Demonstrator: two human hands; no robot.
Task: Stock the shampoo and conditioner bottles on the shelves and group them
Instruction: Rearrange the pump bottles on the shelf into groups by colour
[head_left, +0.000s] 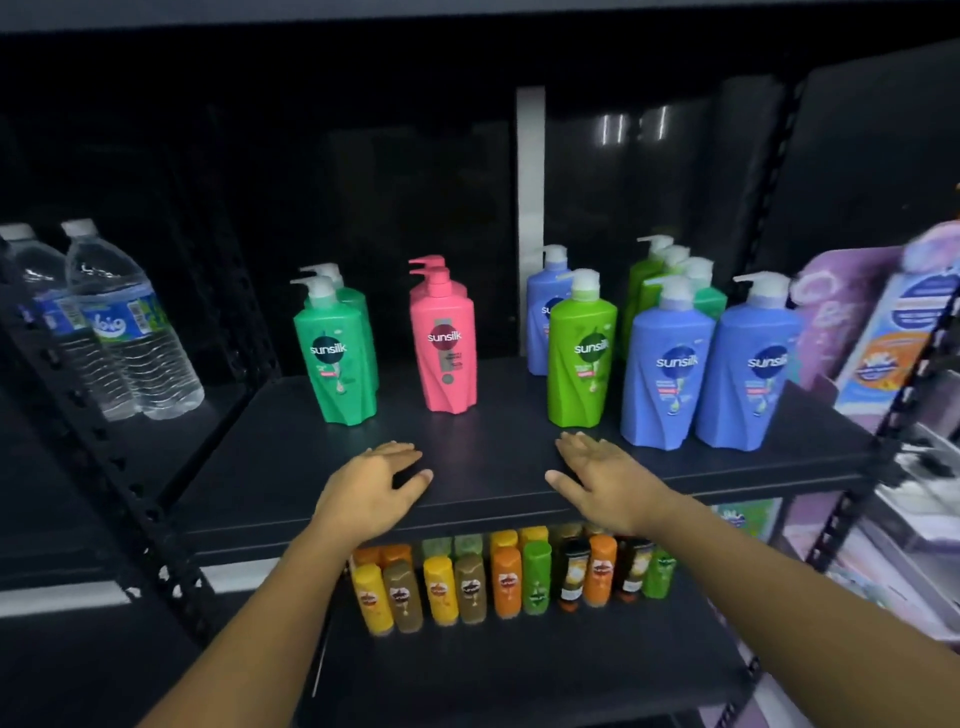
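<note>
Pump bottles stand on a black shelf (488, 447). Two teal-green bottles (335, 358) are at the left, one behind the other, and two pink bottles (444, 348) stand in the middle. To the right a lime-green bottle (582, 353) stands in front of a blue one (540, 317). Two blue bottles (670, 369) (748, 369) front a row of green ones (652, 280). My left hand (371, 488) and my right hand (605, 480) hover over the shelf's front edge, fingers straight, holding nothing.
Large water bottles (114, 332) stand on the neighbouring shelf at the left. Several small yellow, brown, orange and green bottles (509, 577) fill the shelf below. Purple and blue packages (878, 332) crowd the right side. Perforated black uprights (104, 436) flank the shelf.
</note>
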